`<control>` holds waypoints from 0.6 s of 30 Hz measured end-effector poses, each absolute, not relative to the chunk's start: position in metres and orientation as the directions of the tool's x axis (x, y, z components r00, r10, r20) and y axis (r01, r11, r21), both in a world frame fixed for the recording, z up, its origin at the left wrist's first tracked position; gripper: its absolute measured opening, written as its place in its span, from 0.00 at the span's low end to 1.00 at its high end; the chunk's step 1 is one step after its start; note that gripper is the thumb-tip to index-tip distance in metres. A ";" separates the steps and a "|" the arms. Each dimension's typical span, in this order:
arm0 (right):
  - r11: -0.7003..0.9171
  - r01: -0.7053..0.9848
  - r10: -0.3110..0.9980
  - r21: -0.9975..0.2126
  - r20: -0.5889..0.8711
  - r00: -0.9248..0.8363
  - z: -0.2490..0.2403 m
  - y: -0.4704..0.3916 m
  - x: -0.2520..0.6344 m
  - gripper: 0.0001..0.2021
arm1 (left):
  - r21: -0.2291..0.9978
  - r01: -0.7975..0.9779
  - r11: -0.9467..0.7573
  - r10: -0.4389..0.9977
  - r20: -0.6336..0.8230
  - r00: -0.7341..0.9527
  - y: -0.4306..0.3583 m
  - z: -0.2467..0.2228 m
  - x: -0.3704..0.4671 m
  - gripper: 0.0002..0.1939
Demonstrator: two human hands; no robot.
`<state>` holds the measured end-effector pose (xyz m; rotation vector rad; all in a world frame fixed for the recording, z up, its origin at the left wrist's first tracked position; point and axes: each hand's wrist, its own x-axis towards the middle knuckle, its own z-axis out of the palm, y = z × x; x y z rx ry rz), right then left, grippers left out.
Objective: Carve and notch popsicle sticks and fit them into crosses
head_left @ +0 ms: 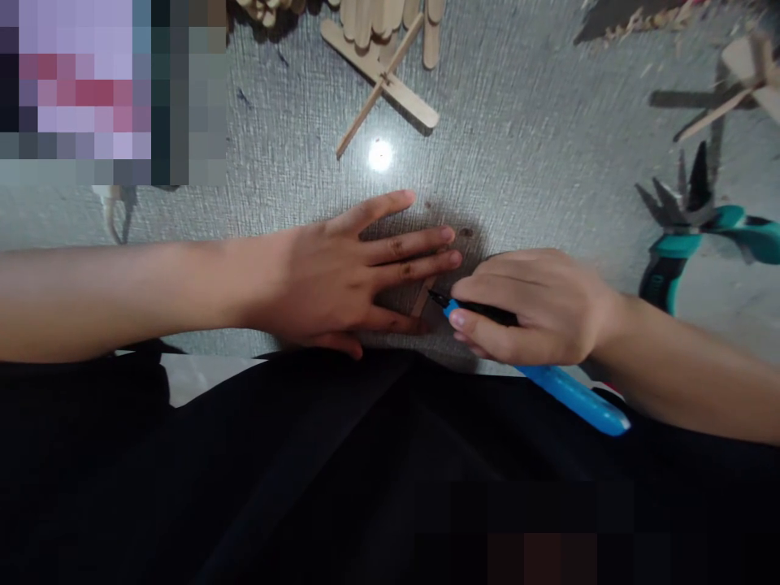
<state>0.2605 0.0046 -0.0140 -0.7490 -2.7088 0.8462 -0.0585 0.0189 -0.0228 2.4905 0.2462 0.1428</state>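
My left hand [347,272] lies flat on the grey textured table, palm down, its fingers spread. Partly under its fingers is a thin wooden strip [425,294], slanted and pressed against the tabletop. My right hand [530,309] is closed around a blue-handled cutter [573,398], just right of the left fingertips. The cutter's dark tip points left and is at the strip; whether it touches the wood I cannot tell. The rear of the blue handle sticks out below the right hand.
Teal-and-black pliers [676,240] lie open at the right. Two crossed wooden sticks [402,93] and several craft sticks [371,20] are at the top. A wooden piece [759,73] stands top right, near shavings [652,24]. A white cable [110,215] is at left.
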 end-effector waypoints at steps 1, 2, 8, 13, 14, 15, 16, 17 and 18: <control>0.697 0.382 0.494 -0.607 0.021 -0.869 -0.012 0.006 0.260 0.17 | 0.602 0.107 -0.791 0.203 0.094 0.975 0.019 -0.027 -0.060 0.27; 0.690 0.349 0.453 -0.634 0.003 -0.891 -0.009 0.009 0.260 0.16 | 0.611 0.096 -0.786 0.208 0.114 0.971 0.019 -0.030 -0.061 0.27; 0.610 0.327 0.406 -0.722 -0.070 -0.911 -0.002 0.020 0.258 0.16 | 0.677 0.274 -0.682 0.306 -0.076 0.949 0.015 -0.017 -0.057 0.21; 0.657 0.279 0.411 -0.701 0.023 -0.911 -0.005 0.017 0.258 0.15 | 0.622 0.141 -0.770 0.236 0.071 0.969 0.013 -0.022 -0.062 0.28; 0.674 0.266 0.407 -0.689 0.045 -0.912 -0.006 0.017 0.258 0.15 | 0.610 0.135 -0.781 0.234 0.085 0.969 0.013 -0.025 -0.063 0.30; 0.691 0.253 0.401 -0.677 0.067 -0.914 -0.007 0.016 0.259 0.14 | 0.599 0.117 -0.792 0.222 0.105 0.969 0.013 -0.027 -0.064 0.31; 0.706 0.241 0.397 -0.666 0.091 -0.913 -0.008 0.016 0.259 0.14 | 0.595 0.120 -0.795 0.223 0.103 0.969 0.013 -0.028 -0.064 0.31; 0.722 0.230 0.391 -0.653 0.110 -0.914 -0.009 0.016 0.260 0.14 | 0.600 0.133 -0.789 0.230 0.089 0.969 0.014 -0.028 -0.063 0.29; 0.737 0.218 0.383 -0.639 0.130 -0.915 -0.009 0.016 0.261 0.14 | 0.610 0.149 -0.778 0.239 0.069 0.968 0.014 -0.027 -0.063 0.27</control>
